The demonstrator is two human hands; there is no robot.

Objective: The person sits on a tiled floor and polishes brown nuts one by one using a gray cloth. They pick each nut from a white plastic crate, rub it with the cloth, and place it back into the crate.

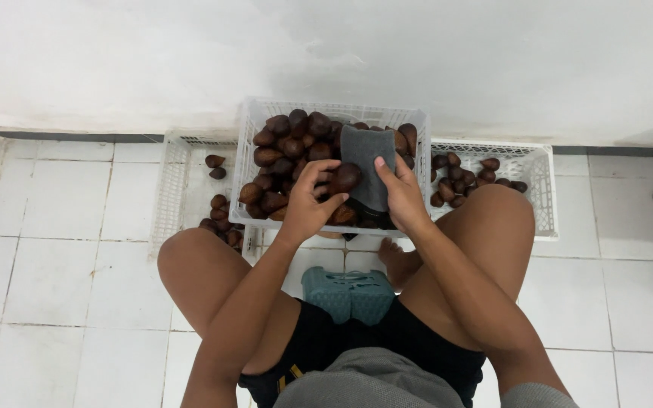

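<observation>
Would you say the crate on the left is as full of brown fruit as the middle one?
No, the left crate holds only scattered fruit, while the middle crate is heaped.

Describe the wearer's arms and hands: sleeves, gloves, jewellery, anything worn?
Both arms are bare as far up as the view shows: no long sleeves. The left hand and right hand wear no gloves; no rings, watch or bands show on fingers or wrists. Nails are short and unpainted. Further up, only black shorts and a grey shirt hem.
</observation>
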